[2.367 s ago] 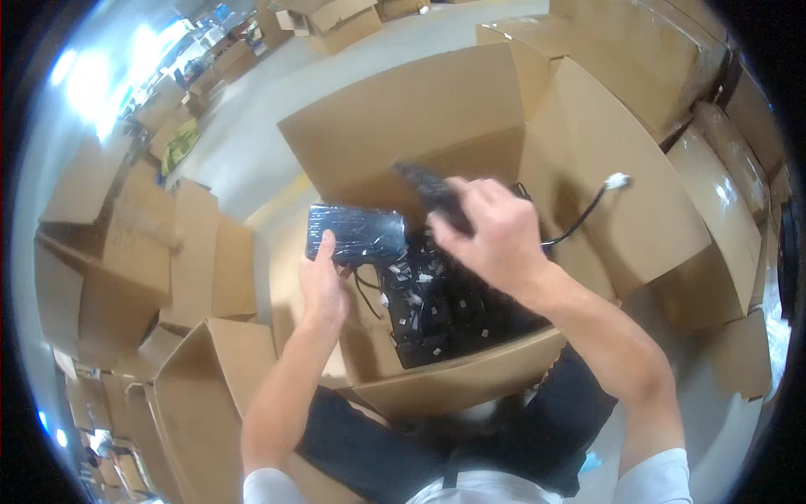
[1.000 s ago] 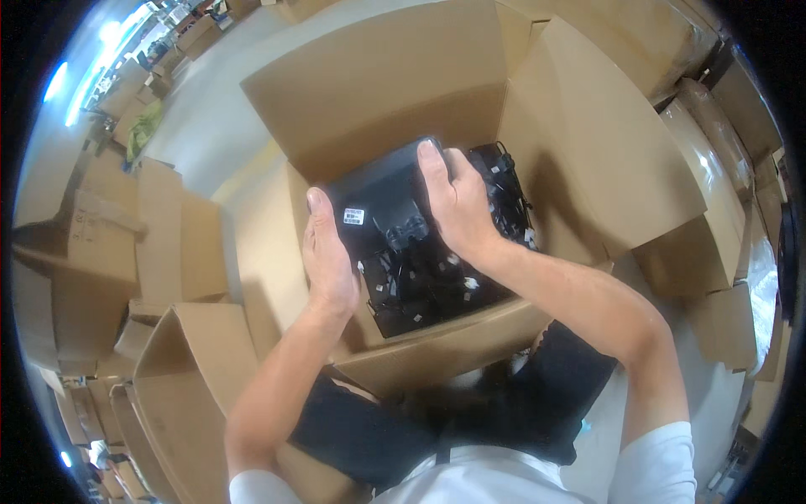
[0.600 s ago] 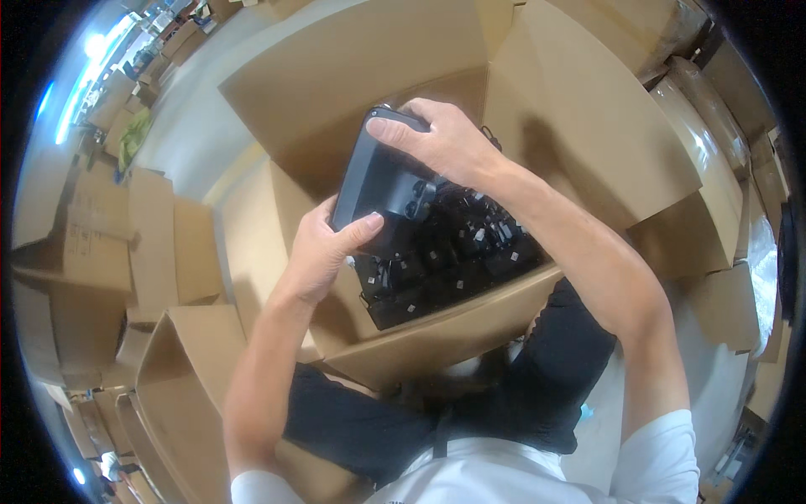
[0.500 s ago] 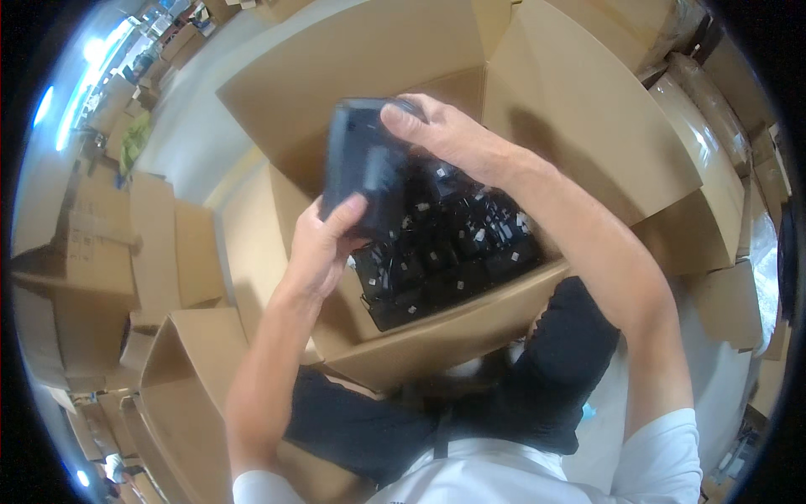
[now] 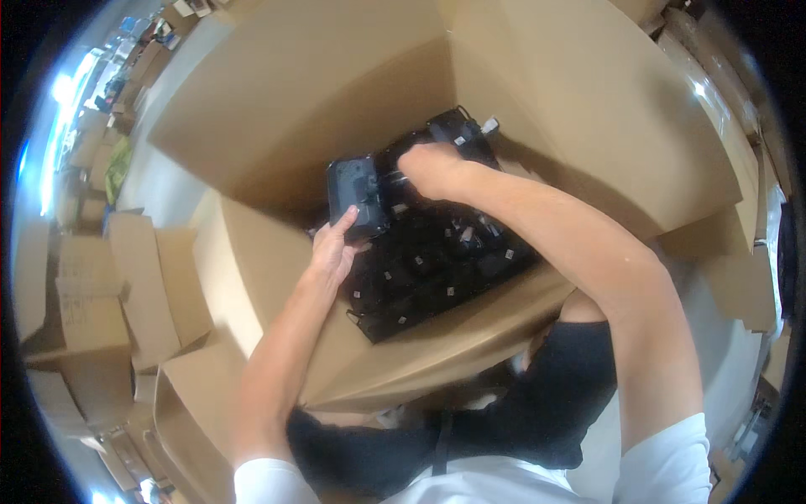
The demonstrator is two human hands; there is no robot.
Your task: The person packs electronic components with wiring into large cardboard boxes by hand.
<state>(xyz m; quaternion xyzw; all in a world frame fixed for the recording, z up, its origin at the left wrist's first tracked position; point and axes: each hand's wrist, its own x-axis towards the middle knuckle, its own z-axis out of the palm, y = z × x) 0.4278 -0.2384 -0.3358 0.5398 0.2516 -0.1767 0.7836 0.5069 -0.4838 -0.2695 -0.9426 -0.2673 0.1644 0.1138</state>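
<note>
Inside a large open carton point(image 5: 277, 252), my left hand point(image 5: 333, 248) grips a flat black rectangular plastic piece point(image 5: 354, 189). Its thumb lies across the glossy face, and the piece tilts up at the left of the packed rows. Over the far part of those rows is my right hand point(image 5: 435, 170), fingers curled down and closed; whatever they hold is hidden. Beneath both hands, several similar black plastic pieces point(image 5: 428, 281) with small pale tags fill the carton closely.
Tall carton flaps point(image 5: 319, 92) rise at the back, and another flap point(image 5: 588, 109) at the right. An open carton point(image 5: 197, 403) stands at my lower left. More boxes point(image 5: 88, 286) are stacked along the left. My knees press close to the carton's near wall point(image 5: 420, 361).
My right hand has let go of the black piece and moved down to the packed rows. The left hand has lowered the piece into the carton and keeps hold of it.
</note>
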